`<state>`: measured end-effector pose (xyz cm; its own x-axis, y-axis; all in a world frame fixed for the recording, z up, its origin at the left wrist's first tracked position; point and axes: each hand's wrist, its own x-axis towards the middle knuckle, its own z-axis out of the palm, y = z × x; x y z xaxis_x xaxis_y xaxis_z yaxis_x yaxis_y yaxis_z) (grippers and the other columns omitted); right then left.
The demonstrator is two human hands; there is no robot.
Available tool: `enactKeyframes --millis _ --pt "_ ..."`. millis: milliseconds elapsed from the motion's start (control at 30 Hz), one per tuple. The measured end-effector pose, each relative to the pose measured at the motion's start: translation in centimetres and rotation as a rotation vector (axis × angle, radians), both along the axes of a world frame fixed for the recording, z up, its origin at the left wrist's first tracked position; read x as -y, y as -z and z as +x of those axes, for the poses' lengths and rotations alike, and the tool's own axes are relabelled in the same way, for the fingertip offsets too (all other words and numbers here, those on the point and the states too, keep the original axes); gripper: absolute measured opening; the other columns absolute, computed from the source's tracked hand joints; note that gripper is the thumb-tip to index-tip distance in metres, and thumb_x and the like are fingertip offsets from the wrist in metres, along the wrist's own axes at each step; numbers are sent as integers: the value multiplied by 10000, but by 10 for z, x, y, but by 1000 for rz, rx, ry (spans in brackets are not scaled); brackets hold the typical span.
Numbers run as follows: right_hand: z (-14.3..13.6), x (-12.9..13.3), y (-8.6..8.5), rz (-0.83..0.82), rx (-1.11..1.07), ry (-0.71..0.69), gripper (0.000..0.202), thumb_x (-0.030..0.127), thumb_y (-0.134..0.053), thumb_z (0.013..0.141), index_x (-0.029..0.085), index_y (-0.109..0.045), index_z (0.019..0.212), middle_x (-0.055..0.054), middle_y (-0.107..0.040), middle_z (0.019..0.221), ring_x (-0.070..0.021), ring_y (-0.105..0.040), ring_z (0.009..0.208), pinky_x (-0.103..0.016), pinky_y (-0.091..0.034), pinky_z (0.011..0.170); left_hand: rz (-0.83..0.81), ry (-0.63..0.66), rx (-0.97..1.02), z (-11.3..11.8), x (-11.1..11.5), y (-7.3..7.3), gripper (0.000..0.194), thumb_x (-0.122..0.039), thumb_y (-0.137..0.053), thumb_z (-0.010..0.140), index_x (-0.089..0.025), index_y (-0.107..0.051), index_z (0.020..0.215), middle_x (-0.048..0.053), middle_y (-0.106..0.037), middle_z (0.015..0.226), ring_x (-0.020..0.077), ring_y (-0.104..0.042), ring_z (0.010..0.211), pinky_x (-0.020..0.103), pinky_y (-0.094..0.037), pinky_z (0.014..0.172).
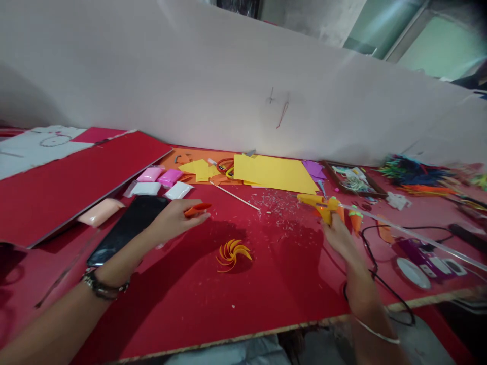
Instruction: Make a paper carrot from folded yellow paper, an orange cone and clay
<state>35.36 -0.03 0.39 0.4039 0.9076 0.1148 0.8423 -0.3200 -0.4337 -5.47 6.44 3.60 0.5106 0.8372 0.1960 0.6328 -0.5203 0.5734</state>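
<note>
My left hand [175,221] is closed in a pinch on an orange paper piece [198,209], held above the red table top. In my right hand [339,237] is a yellow glue gun [319,205], gripped by its handle with the nozzle pointing left. A small orange light glows on its side, and a long clear glue stick [403,231] runs out behind it to the right. Between my hands, on the table, lies a pinwheel-like flower of curled yellow-orange paper strips [233,254]. It touches neither hand.
A black phone [127,228] and several clay packets [150,174] lie at left. Yellow sheets [276,172], a thin stick [236,196] and scattered scraps are farther back. At right are a craft tray [355,181], pipe cleaners [414,172], a purple power strip [429,259] and a black cable [371,256].
</note>
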Motion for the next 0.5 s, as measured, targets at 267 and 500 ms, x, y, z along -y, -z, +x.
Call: enactKeyframes --millis 267,500 --pt "-37 -28 -32 212 -353 -111 294 424 -402 789 210 -438 988 -53 -542 768 -184 -531 624 -315 -438 553 -251 -57 150 10 17 12 304 -412 -577 686 -176 -390 732 -78 -325 580 66 -310 504 197 -290 500" --pt "-107 -29 -51 286 -423 -321 300 391 -480 762 196 -499 989 -60 -581 851 -184 -542 703 -297 -429 585 -382 -3 202 7 17 25 272 -408 -502 761 -189 -348 813 -65 -437 635 86 -409 535 214 -356 533"
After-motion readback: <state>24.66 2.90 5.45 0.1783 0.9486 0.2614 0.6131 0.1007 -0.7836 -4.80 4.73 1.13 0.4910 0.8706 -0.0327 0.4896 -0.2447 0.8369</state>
